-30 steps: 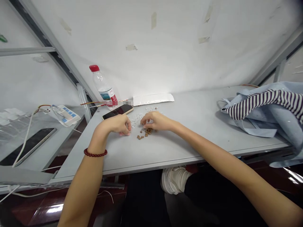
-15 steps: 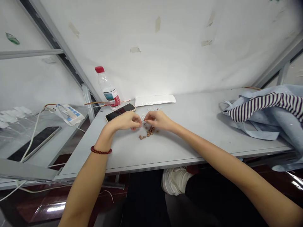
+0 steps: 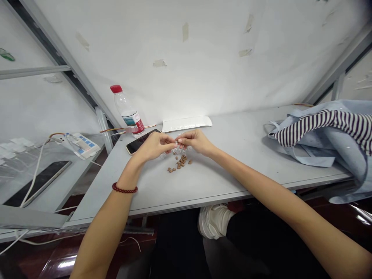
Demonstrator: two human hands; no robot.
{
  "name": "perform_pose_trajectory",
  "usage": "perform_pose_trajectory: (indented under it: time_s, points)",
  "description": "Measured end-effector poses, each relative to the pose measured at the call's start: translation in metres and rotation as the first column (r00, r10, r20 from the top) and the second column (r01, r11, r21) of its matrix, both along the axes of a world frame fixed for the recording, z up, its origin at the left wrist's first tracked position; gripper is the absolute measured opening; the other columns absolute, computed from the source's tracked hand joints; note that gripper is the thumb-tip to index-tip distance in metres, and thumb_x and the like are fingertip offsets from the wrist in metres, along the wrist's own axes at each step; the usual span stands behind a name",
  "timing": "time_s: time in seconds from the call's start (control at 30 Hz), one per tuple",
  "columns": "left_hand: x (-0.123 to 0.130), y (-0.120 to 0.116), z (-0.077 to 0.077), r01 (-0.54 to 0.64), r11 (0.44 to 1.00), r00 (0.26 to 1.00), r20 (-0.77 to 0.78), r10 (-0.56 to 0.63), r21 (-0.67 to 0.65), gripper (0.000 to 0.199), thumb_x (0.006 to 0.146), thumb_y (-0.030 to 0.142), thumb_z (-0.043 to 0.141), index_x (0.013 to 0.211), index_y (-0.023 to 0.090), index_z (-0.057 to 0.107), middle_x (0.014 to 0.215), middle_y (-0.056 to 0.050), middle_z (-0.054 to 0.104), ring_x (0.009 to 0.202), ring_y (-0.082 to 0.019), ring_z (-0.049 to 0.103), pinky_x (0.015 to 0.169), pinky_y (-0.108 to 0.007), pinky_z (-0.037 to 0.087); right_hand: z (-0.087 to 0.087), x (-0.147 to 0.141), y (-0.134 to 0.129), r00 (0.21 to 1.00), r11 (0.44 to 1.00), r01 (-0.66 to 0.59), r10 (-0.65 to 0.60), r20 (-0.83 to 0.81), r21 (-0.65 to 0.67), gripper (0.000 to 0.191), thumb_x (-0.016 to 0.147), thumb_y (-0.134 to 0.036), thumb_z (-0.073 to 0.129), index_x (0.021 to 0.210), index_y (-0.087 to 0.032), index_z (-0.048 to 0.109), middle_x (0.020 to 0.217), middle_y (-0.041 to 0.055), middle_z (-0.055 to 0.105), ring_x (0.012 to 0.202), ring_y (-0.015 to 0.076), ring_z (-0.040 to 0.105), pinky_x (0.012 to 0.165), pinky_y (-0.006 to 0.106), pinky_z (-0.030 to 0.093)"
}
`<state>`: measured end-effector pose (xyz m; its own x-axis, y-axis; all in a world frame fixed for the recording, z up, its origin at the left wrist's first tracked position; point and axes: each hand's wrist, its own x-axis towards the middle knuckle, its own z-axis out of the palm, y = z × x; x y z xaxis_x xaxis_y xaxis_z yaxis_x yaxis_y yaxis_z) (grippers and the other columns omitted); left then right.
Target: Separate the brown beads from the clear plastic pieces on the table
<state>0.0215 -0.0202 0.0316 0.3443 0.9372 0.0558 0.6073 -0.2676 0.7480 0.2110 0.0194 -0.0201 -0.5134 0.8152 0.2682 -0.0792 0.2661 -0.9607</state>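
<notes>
My left hand (image 3: 158, 146) and my right hand (image 3: 196, 142) meet above the desk, thumbs and fingers pinched with the fingertips touching or nearly so. Whatever is between them is too small to make out. Small clear plastic pieces (image 3: 188, 149) show under and around the fingers, partly hidden by them. Just in front of the hands lies a loose pile of little brown pieces (image 3: 182, 161), with several strays to its left. A dark red bead bracelet (image 3: 124, 189) circles my left wrist.
Behind my left hand lies a phone (image 3: 136, 145), with a red-capped bottle (image 3: 129, 114) beyond it. A flat white strip (image 3: 187, 123) rests by the wall. At right sits a pale blue cloth with striped trim (image 3: 314, 131). A power strip (image 3: 84, 146) is on the left shelf.
My hands have come together from slightly apart, and their fingertips now meet. More of the brown pile shows. The view has shifted a little.
</notes>
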Motion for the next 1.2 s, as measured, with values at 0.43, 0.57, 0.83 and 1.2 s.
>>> perform_pose_trajectory:
  time_s: [0.43,0.57,0.83,1.2]
  points:
    - [0.003,-0.002,0.001,0.031,0.998,0.997,-0.066,-0.028,0.048,0.026,0.075,0.036,0.067,0.083,0.013,0.076,0.058,-0.003,0.063,0.053,-0.012,0.054,0.052,-0.023,0.043,0.000,0.003,0.000,1.000,0.999,-0.011,0.011,-0.015,-0.037,0.014,0.071,-0.031,0.074,0.076,-0.017,0.074,0.075,0.0021,0.068,0.065,0.0105,0.053,0.063,0.027,0.043]
    - [0.004,-0.003,0.000,0.044,0.996,0.999,-0.022,-0.043,0.074,0.027,0.077,0.036,0.065,0.085,0.013,0.076,0.057,-0.002,0.062,0.052,-0.011,0.053,0.051,-0.022,0.042,0.003,0.005,-0.002,0.996,0.991,-0.061,0.053,-0.070,-0.116,0.016,0.074,-0.033,0.073,0.078,-0.018,0.075,0.075,0.0023,0.068,0.065,0.0101,0.053,0.066,0.028,0.043]
    - [0.005,-0.001,-0.005,0.015,0.993,0.998,0.066,-0.023,0.118,0.025,0.075,0.033,0.068,0.084,0.011,0.076,0.056,-0.002,0.062,0.050,-0.011,0.053,0.049,-0.022,0.042,0.003,0.006,-0.004,0.981,0.922,-0.166,0.119,-0.150,-0.351,0.012,0.073,-0.026,0.077,0.077,-0.017,0.071,0.079,0.0034,0.068,0.073,0.0119,0.060,0.067,0.026,0.048]
    - [0.014,-0.008,-0.003,0.030,0.995,0.991,0.128,-0.042,0.100,0.023,0.073,0.034,0.069,0.077,0.011,0.075,0.056,-0.004,0.065,0.047,-0.011,0.053,0.047,-0.023,0.043,0.009,0.005,-0.009,0.954,0.885,-0.291,0.237,-0.185,-0.364,0.009,0.080,-0.012,0.067,0.084,-0.010,0.074,0.088,0.0107,0.075,0.087,0.0180,0.071,0.093,0.033,0.052]
